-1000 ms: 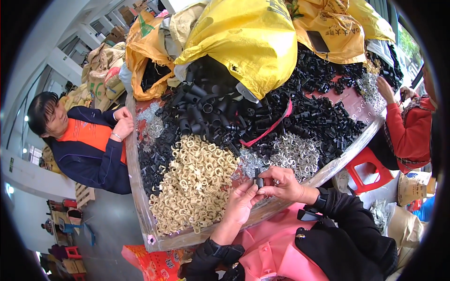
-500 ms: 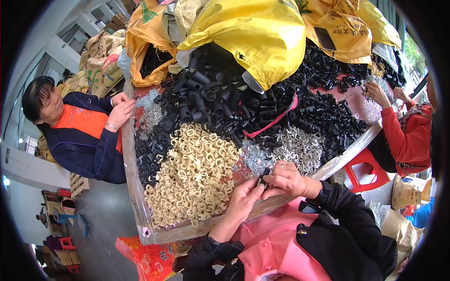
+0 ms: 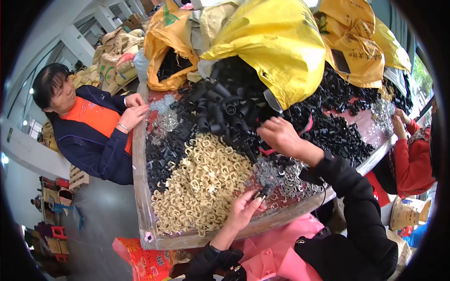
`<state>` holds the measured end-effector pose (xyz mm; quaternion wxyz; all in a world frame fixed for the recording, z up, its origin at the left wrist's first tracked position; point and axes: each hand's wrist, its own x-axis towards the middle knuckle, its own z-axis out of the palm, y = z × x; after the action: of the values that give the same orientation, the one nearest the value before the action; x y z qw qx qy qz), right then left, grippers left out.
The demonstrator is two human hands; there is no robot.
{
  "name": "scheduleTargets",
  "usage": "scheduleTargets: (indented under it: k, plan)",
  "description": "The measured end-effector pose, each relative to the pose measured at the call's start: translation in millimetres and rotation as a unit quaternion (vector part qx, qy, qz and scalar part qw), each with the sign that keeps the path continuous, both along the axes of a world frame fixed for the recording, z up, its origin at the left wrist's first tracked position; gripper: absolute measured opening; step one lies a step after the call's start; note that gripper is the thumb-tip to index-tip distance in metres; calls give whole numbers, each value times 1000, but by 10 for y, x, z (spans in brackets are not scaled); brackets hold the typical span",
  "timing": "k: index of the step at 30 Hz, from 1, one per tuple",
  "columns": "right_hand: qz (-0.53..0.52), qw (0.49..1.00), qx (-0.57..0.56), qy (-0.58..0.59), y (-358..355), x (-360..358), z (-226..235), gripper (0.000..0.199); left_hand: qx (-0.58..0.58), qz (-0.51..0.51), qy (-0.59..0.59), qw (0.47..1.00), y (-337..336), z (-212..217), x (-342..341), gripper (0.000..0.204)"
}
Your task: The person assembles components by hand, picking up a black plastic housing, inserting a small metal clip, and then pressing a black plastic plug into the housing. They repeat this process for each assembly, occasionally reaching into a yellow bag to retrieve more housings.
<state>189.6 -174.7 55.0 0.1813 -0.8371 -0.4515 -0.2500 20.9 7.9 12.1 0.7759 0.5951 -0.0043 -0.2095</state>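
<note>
My left hand [image 3: 243,209] is closed on a small black plastic part [image 3: 260,193], pinched between thumb and fingers above the table's near edge. My right hand [image 3: 283,136] is stretched out over the heap of black parts, close to the large black tubes [image 3: 216,100]. Its fingers are bent together, and whatever they hold, if anything, is hidden. Beside my left hand lies a large pile of cream-coloured U-shaped pieces [image 3: 201,182]. Small grey metal pieces [image 3: 268,172] and shiny curved metal clips [image 3: 297,180] lie between my two hands.
A raised wooden rim [image 3: 187,240] edges the table. Yellow sacks [image 3: 276,47] and an orange sack [image 3: 164,47] stand at the far side, one with a dark phone [image 3: 341,61] on it. Co-workers sit at left [image 3: 89,126] and right [image 3: 415,159]. A pink ribbon [image 3: 307,125] lies among the black parts.
My right hand has left my left hand and moved up and away over the black parts. My left hand keeps the black part near the edge. The view has shifted slightly.
</note>
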Motion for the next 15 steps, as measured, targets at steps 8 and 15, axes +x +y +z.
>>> scheduleTargets:
  k: [8, 15]
  plan:
    - [-180, 955, -192, -137, 340, 886, -544, 14, -51, 100, 19, 994, 124, 29, -7, 31]
    - [-212, 950, -230, -5, 209, 939, -609, 30, -94, 165, 34, 981, 222, 69, 96, 28]
